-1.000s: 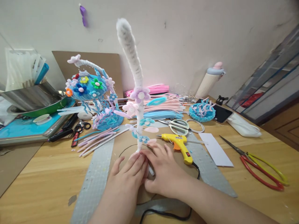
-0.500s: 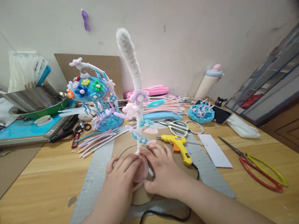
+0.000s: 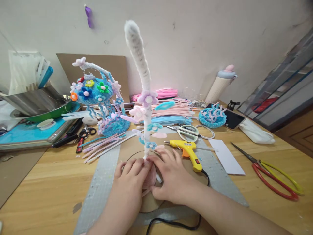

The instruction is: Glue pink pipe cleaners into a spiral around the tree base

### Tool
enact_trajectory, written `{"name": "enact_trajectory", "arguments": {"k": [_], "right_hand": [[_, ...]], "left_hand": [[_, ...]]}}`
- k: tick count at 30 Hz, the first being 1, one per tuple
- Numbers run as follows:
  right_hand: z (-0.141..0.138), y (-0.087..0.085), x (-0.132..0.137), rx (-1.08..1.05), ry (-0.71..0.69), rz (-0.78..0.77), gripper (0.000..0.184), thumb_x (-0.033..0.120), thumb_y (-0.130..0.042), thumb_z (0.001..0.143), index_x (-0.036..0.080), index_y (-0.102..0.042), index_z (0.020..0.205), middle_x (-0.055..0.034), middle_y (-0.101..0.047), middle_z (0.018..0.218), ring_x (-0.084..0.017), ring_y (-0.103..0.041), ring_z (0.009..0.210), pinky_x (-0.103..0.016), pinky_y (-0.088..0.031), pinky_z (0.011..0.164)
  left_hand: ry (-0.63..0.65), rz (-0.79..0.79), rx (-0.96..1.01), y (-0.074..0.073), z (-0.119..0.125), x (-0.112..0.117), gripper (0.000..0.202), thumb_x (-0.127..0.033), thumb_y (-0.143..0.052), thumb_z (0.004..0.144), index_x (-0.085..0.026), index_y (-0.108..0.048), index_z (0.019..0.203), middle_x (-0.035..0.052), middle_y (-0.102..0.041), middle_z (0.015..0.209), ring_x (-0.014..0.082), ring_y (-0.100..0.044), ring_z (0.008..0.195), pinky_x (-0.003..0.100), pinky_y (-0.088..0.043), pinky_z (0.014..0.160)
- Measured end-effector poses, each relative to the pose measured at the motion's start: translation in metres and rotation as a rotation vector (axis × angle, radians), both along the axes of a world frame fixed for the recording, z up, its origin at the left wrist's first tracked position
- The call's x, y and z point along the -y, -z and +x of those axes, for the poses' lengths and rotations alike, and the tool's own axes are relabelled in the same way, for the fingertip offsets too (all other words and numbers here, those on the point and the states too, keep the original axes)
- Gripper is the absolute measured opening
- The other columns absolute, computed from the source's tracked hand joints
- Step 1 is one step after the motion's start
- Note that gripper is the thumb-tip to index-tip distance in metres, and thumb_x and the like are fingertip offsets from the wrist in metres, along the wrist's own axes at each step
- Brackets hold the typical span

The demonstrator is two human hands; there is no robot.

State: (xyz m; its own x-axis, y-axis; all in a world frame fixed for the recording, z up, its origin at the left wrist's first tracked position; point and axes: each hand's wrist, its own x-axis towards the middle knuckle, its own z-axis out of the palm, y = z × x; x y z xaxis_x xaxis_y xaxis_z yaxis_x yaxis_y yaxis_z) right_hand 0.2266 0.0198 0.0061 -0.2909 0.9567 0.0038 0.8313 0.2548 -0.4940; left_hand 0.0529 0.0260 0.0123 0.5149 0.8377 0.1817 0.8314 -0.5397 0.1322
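A tall stem (image 3: pixel 146 78) wrapped in white pipe cleaner stands nearly upright, its top bending left. Fuzzy flowers, one a purple flower (image 3: pixel 148 98), and leaf shapes run down its lower half. At its foot is a round pink pipe-cleaner base (image 3: pixel 150 179), partly hidden by my fingers. My left hand (image 3: pixel 130 181) curls over the base's left side, fingertips at the stem's foot. From the right, my right hand (image 3: pixel 172 176) grips the same base between thumb and fingers. Beneath lies brown cardboard (image 3: pixel 153 203) with a curved drawn line.
A yellow glue gun (image 3: pixel 188 150) lies right of my hands, its black cord running forward. Beyond it are white-handled scissors (image 3: pixel 187 132), a white card (image 3: pixel 227 157) and large scissors (image 3: pixel 276 178). A blue flowered ornament (image 3: pixel 95 93) and bundled pipe cleaners (image 3: pixel 171 112) stand behind.
The camera view has shifted slightly. My left hand has closed in from the left, covering more of the pink base. My right hand keeps nearly the same grip.
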Motion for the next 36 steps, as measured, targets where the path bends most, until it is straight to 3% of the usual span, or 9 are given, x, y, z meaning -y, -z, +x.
{"name": "enact_trajectory", "arguments": {"k": [13, 24, 36], "right_hand": [[0.001, 0.001, -0.001, 0.007, -0.01, -0.011, 0.079, 0.047, -0.066, 0.061, 0.034, -0.039, 0.135, -0.0076, -0.032, 0.147, -0.028, -0.013, 0.14, -0.052, 0.007, 0.109], [0.001, 0.0, -0.002, -0.001, 0.003, -0.005, 0.076, 0.048, -0.068, 0.06, 0.034, -0.043, 0.131, -0.0086, -0.034, 0.145, -0.028, -0.016, 0.139, -0.053, 0.005, 0.109], [0.0, 0.0, -0.001, 0.013, 0.003, -0.007, 0.075, 0.046, -0.066, 0.061, 0.033, -0.044, 0.132, -0.0085, -0.034, 0.145, -0.029, -0.016, 0.139, -0.052, 0.005, 0.109]], "left_hand": [[-0.011, 0.034, 0.174, 0.004, -0.005, 0.0, 0.054, 0.001, -0.042, 0.077, -0.028, -0.059, 0.119, 0.0008, -0.066, 0.119, 0.0203, -0.057, 0.108, 0.04, -0.027, 0.094], [-0.014, 0.036, 0.056, 0.0, 0.001, 0.002, 0.048, -0.006, -0.052, 0.079, -0.033, -0.06, 0.118, -0.0019, -0.065, 0.119, 0.0201, -0.057, 0.108, 0.038, -0.031, 0.092], [-0.027, 0.015, 0.064, 0.0, 0.004, 0.002, 0.047, -0.007, -0.055, 0.078, -0.029, -0.059, 0.119, -0.0006, -0.064, 0.122, 0.0227, -0.052, 0.117, 0.043, -0.023, 0.099]]}}
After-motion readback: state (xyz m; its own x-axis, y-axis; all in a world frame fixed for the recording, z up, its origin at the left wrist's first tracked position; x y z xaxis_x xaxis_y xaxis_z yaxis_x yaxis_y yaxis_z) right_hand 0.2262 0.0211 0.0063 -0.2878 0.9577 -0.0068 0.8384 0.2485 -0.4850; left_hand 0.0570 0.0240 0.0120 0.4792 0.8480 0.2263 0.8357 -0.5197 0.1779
